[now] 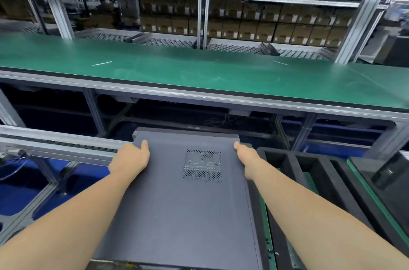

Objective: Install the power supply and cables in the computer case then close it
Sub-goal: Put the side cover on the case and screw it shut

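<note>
At the near end of the station, low before the person, a dark grey metal computer case is laid flat on its side, with its closed side panel turned upward. Its far edge is stopped short of the frame of a long green-matted workbench, and a dark gap is left between them. Two thin pale strips are seen lying on the bench top. The left side of the case is bordered by open space above a silver aluminium roller rail and a blue surface below. The right side is set just beside a black foam tray with deep rectangular pockets.

The panel is seen as plain matt sheet, with a raised lip along the far edge and a square patch of small round vent holes right of centre. The far left corner is gripped by the left hand, with the thumb laid on top and the fingers curled down over the edge out of sight. The far right corner is gripped the same way by the right hand.

Brown cardboard boxes with white labels are stacked on the shelves behind; the labels are too blurred to be read.
</note>
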Tool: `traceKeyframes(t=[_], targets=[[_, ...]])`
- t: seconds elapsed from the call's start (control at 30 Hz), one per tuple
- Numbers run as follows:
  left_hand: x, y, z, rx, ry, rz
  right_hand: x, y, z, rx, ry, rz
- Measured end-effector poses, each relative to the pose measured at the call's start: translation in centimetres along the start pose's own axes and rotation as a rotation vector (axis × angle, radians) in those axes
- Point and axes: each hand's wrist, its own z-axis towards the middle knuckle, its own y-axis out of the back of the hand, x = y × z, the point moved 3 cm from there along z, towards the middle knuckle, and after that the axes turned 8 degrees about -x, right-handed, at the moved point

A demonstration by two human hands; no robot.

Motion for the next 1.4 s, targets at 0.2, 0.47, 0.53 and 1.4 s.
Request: traceKeyframes(t=[0.2,0.47,0.53,1.4], targets=[[0.0,-0.5,1.9,0.004,0.073,-0.018,0.2,-0.5,1.6,-0.163,0.078,-0.095],[0.1,-0.3,1.2,-0.049,0.020,-0.036,0.0,-0.6,1.6,-0.325,0.272,-0.163],[0.2,0.1,0.0,-0.081,-0.048,-0.041,0.4,-0.5,0.3,-0.387,0.407,-0.170],[14.6,7.3,-17.4,-0.110,-0.609,-0.237,-13.2,-3.3,-24.8,-0.062,1.112,-0.650]])
